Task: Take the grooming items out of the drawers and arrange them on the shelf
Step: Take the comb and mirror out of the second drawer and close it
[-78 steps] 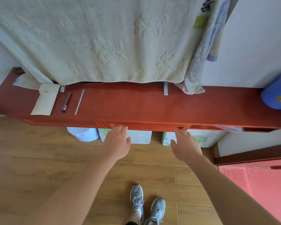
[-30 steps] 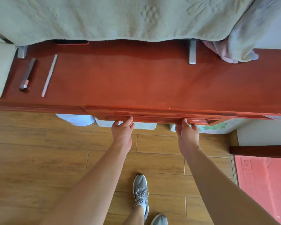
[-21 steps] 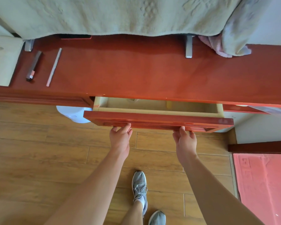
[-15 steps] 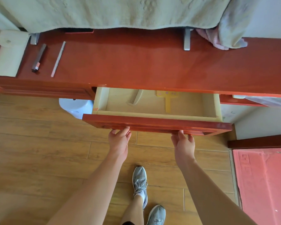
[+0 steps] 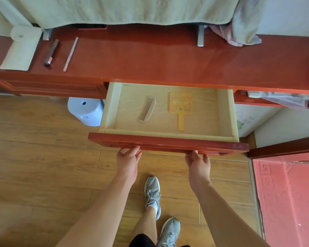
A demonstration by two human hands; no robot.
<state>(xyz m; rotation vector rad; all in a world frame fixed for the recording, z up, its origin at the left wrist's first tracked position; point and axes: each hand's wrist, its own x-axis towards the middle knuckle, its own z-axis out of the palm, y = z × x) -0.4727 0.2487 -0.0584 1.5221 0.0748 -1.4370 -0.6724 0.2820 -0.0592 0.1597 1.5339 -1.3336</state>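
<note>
Open drawer (image 5: 168, 142) with comb (image 5: 146, 109), mirror (image 5: 180, 104), left grip (image 5: 128, 162) and right grip (image 5: 198, 165) hooked under its front, towel (image 5: 132, 9) overhanging shelf (image 5: 150, 59)

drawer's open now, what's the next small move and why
Probably release the drawer front and reach the left hand in for the comb: it is well out, the comb and yellow mirror lie exposed inside, and the right hand can steady the front.

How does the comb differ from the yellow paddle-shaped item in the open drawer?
The comb is plain beige; the yellow item has flower prints. The comb is a curved toothed strip; the yellow item is a square head on a thin handle. The comb lies tilted, the yellow item straight. Both lie flat in the drawer, apart.
</note>
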